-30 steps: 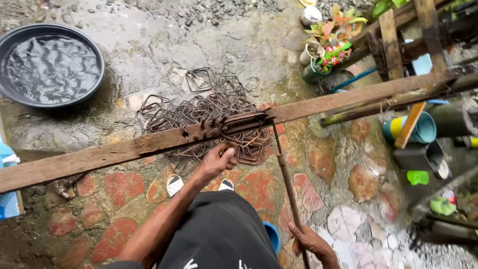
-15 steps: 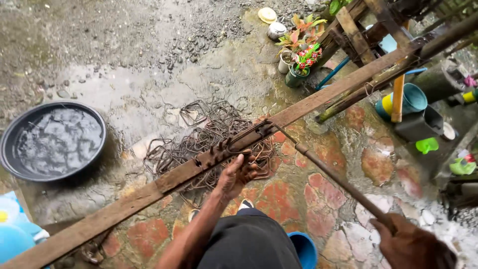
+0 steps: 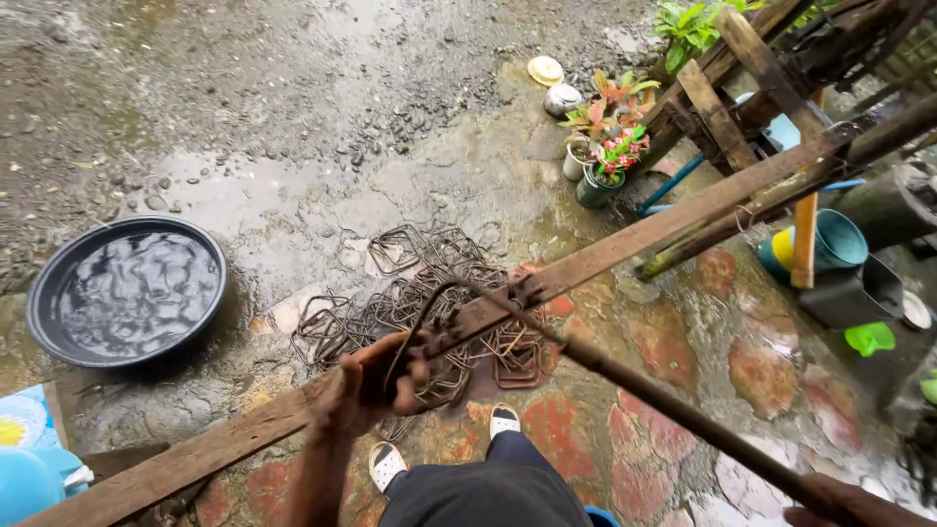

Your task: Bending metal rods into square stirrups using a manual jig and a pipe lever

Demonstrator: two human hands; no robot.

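Note:
My left hand (image 3: 376, 379) is closed around one end of a thin rusty steel rod (image 3: 429, 298), which arcs up and over a long wooden plank (image 3: 634, 244). The plank runs diagonally from lower left to upper right and has metal pegs near its middle. My right hand (image 3: 847, 503), partly cut off at the bottom right, grips the end of a long dark metal lever bar (image 3: 683, 415). The bar's far tip meets the rod at the pegs. Behind the plank, a pile of bent square rod loops (image 3: 420, 283) lies on the wet ground.
A black basin of water (image 3: 127, 293) sits at the left. Potted plants (image 3: 607, 156), a teal bucket (image 3: 841, 239) and a rough wooden frame (image 3: 727, 88) crowd the upper right. A blue container (image 3: 29, 483) is at the bottom left. My sandalled feet (image 3: 503, 420) stand by the plank.
My right hand has swung the lever bar out to the right, and the rod now curves upward over the plank. My left hand has stayed at the plank, holding the rod.

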